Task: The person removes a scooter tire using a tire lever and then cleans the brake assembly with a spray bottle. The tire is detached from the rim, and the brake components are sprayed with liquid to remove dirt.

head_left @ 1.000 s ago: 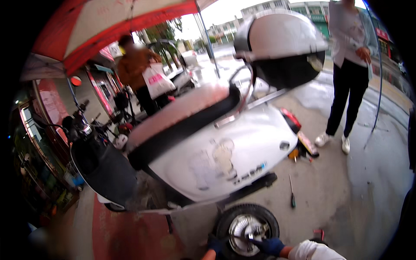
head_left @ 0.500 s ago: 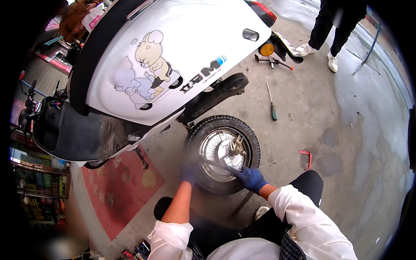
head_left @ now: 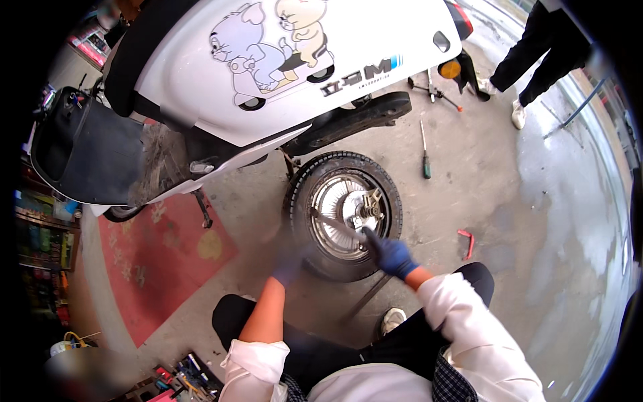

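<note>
A wheel with a black tyre (head_left: 340, 160) and silver hub (head_left: 328, 195) lies on the ground in front of me. My right hand (head_left: 392, 254), in a blue glove, grips a flat metal bar (head_left: 333, 224) that slants across the hub. Below and left of the tyre, my left hand (head_left: 289, 265), also gloved, is smeared by motion, so its fingers cannot be made out. Another dark bar (head_left: 367, 297) lies between my knees, reaching toward the tyre's lower edge.
A white scooter (head_left: 174, 67) stands beyond the wheel over a red mat (head_left: 137, 301). A screwdriver (head_left: 425, 164), a red tool (head_left: 469, 244) and a T-shaped tool (head_left: 435, 95) lie rightward. A person's legs (head_left: 519, 57) are at upper right; tools (head_left: 187, 375) lie lower left.
My view has swung down from the scooter and two people onto the wheel. My right hand stays on the bar over the hub, while my left hand has moved slightly and is blurred.
</note>
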A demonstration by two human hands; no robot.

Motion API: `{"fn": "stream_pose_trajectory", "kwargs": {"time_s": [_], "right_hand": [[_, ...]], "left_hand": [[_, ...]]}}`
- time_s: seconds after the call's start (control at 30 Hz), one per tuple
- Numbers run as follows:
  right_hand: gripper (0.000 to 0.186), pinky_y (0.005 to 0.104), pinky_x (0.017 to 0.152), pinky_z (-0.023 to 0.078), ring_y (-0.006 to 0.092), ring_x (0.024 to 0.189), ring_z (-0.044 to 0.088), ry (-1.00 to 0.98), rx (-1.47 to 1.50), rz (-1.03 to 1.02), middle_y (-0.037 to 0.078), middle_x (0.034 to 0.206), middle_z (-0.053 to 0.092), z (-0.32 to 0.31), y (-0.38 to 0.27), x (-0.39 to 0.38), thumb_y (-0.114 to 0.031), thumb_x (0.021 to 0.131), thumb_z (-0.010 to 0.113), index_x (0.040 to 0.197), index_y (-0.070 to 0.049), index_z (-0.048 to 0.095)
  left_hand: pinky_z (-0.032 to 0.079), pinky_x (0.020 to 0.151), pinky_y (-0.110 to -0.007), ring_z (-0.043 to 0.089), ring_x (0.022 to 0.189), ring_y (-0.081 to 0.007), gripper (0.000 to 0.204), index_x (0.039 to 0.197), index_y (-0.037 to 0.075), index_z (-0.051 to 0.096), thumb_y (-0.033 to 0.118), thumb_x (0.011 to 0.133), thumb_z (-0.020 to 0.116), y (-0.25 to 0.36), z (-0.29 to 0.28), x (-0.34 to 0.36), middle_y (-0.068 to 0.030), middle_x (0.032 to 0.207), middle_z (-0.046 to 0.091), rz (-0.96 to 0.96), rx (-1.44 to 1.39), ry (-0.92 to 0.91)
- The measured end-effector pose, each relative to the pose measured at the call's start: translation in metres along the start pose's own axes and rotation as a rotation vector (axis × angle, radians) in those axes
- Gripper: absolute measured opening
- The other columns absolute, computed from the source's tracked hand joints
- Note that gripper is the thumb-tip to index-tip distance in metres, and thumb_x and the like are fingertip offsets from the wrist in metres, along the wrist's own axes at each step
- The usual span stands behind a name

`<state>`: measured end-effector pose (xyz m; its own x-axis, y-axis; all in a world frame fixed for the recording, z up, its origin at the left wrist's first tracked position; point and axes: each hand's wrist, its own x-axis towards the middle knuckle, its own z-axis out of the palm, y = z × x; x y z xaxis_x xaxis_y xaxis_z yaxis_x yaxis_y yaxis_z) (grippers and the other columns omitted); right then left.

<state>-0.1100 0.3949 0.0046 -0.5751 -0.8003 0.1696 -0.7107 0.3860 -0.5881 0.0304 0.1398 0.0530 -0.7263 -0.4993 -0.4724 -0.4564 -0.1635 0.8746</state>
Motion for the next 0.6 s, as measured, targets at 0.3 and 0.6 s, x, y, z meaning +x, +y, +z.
{"fn": "stream_pose_trajectory", "kwargs": {"time_s": [0.3, 0.6], "right_hand": [[0.037, 0.0487, 0.064, 0.049, 0.0361, 0.073, 0.063, -0.142, -0.124, 0.357, 0.021, 0.109, 0.059, 0.02, -0.119, -0.042, -0.02, 0.089, 0.051, 0.123, -0.007, 0.049], [0.021, 0.0379, 0.053, 0.046, 0.0238, 0.063, 0.06, -0.33, -0.421, 0.245, 0.006, 0.071, 0.058, -0.089, -0.169, -0.035, -0.023, 0.086, 0.056, 0.107, -0.019, 0.059]], "left_hand": [[0.044, 0.093, -0.034, 0.052, 0.108, -0.0187, 0.075, 0.132, 0.004, 0.039, 0.008, 0.067, 0.075, -0.074, -0.012, 0.011, -0.0075, 0.122, 0.052, 0.138, -0.206, 0.139], [0.047, 0.084, -0.033, 0.055, 0.096, -0.0163, 0.055, 0.116, 0.005, 0.056, 0.009, 0.065, 0.077, -0.122, -0.008, 0.054, -0.0028, 0.107, 0.058, 0.311, -0.105, -0.009]]}}
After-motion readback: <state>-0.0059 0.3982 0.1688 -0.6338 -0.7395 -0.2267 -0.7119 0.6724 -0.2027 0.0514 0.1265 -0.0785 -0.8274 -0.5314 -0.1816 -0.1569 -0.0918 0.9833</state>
